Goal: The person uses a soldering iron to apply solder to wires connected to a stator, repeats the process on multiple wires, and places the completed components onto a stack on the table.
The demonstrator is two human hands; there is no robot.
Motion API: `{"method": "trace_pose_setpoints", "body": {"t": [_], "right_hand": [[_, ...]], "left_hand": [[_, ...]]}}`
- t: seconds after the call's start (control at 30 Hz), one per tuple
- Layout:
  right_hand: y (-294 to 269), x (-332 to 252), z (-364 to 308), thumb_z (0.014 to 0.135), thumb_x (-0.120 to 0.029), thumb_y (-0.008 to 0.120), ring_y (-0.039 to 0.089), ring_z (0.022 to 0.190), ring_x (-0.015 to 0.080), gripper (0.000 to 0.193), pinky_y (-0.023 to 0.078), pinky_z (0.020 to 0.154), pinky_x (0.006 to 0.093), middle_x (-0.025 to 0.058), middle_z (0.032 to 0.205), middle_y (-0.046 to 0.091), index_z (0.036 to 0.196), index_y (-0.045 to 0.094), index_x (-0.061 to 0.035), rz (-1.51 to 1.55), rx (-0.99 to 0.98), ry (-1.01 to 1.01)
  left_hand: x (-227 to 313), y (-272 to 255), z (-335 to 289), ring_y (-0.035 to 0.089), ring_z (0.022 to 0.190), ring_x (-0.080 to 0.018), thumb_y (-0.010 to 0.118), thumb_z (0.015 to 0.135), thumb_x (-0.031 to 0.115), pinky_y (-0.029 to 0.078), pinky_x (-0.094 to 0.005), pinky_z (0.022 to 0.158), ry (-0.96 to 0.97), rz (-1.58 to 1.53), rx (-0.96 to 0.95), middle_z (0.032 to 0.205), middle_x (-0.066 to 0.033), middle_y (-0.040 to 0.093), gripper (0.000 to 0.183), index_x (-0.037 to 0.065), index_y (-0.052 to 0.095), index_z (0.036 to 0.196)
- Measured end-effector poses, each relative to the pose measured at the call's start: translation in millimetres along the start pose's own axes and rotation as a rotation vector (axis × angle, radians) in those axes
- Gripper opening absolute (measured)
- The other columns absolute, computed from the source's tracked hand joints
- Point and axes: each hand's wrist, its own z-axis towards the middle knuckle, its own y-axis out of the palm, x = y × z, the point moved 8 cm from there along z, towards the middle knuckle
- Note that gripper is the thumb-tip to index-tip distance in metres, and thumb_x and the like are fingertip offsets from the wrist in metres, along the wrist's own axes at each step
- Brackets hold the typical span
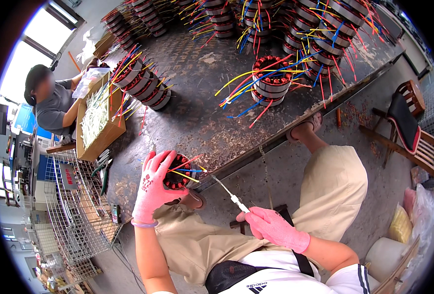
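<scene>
Near the table's front edge, my left hand (153, 188) in a pink glove grips a motor stator (178, 172) with red windings. Red, yellow and blue lead wires stick out of it to the right. My right hand (270, 226), also in a pink glove, is closed on a slim white piece (240, 204) like a cord or sleeve. Its thin far end reaches up and left towards the stator's wire tips; whether they touch, I cannot tell. Just beyond stand a stack of stators (146, 85) and, to the right, a shorter stator stack (271, 88) with splayed wires.
More stator stacks (332, 36) crowd the worn dark table's (197, 117) far side. At left, a cardboard box (114, 115) holds many white strips, with a person (55, 98) behind it. Pliers (105, 171) and a wire rack (75, 210) lie left; a chair (403, 122) stands right.
</scene>
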Motion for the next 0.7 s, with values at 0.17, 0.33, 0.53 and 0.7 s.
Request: {"method": "trace_pose_setpoints", "body": {"t": [0.17,0.33,0.53,0.7], "right_hand": [[-0.4,2.3,1.1,0.103,-0.029,0.044,0.046,0.057,0.0076,0.034,0.039,0.055,0.026,0.0004,0.064,0.049,0.113,0.063,-0.0027,0.011,-0.001,-0.004],[-1.0,1.2,0.2,0.103,-0.029,0.044,0.044,0.056,0.0072,0.034,0.038,0.054,0.0257,0.0002,0.063,0.049,0.114,0.063,-0.0032,0.015,0.002,0.006],[0.0,4.1,1.7,0.103,-0.03,0.044,0.044,0.056,0.0074,0.034,0.038,0.055,0.0261,0.0004,0.062,0.049,0.113,0.063,-0.0033,0.015,0.001,0.0],[0.0,3.5,2.0,0.103,-0.033,0.045,0.038,0.05,0.0044,0.036,0.029,0.047,0.0228,-0.002,0.06,0.049,0.117,0.064,-0.0046,0.024,0.004,-0.019]], "left_hand": [[-0.5,0.3,-0.3,0.039,0.133,-0.0425,0.088,0.048,0.02,0.03,-0.0504,0.115,0.001,0.001,0.001,0.137,-0.0135,0.05,0.098,0.007,0.05,0.138],[-1.9,0.1,-1.2,0.038,0.133,-0.043,0.088,0.047,0.019,0.03,-0.0507,0.115,0.011,-0.003,0.005,0.137,-0.0135,0.05,0.099,0.008,0.05,0.138],[-2.5,2.0,-1.2,0.038,0.134,-0.0427,0.088,0.048,0.018,0.031,-0.0511,0.115,0.007,-0.003,0.01,0.138,-0.0133,0.049,0.099,0.008,0.05,0.139],[-2.5,1.7,-1.4,0.038,0.134,-0.0429,0.089,0.048,0.019,0.031,-0.0511,0.115,0.007,-0.005,0.004,0.138,-0.0134,0.049,0.099,0.008,0.05,0.139]]}}
